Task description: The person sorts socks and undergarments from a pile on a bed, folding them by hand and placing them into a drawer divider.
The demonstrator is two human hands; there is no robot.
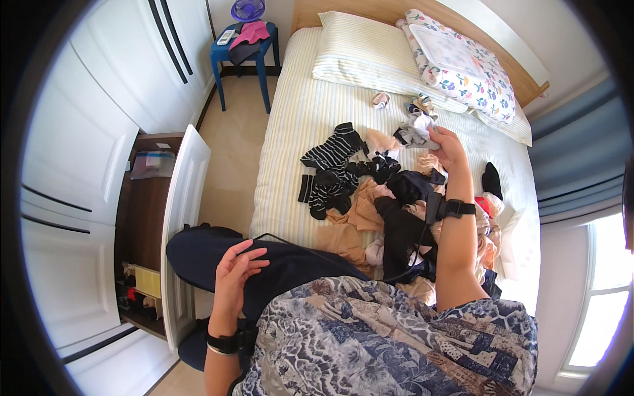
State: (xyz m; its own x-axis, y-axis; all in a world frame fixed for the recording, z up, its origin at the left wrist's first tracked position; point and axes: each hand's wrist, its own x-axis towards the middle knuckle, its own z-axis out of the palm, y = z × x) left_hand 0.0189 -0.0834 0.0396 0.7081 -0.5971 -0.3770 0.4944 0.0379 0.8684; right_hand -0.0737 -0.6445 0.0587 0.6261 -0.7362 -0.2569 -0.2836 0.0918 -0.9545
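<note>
My right hand (pixel 447 146) reaches over the bed and pinches a light grey sock (pixel 418 131) between thumb and fingers. Just beyond it lies a small bunch of mixed socks (pixel 422 105), partly hidden. My left hand (pixel 237 265) hovers above my dark-trousered leg, fingers apart and nothing in it. Between my hands spreads a loose heap of hosiery: black-and-white striped socks (pixel 333 148), tan stockings (pixel 366 208) and a long black garment (pixel 403 237). A rolled beige sock (pixel 381 100) sits apart, nearer the pillow.
An open drawer (pixel 185 208) at my left holds a clear plastic bag (pixel 153 164) and a yellow box (pixel 147 283). Striped pillows (pixel 364 49) and a folded floral quilt (pixel 465 89) lie at the headboard. A blue stool (pixel 262 54) bears a purple fan (pixel 247 9). A cable crosses my lap.
</note>
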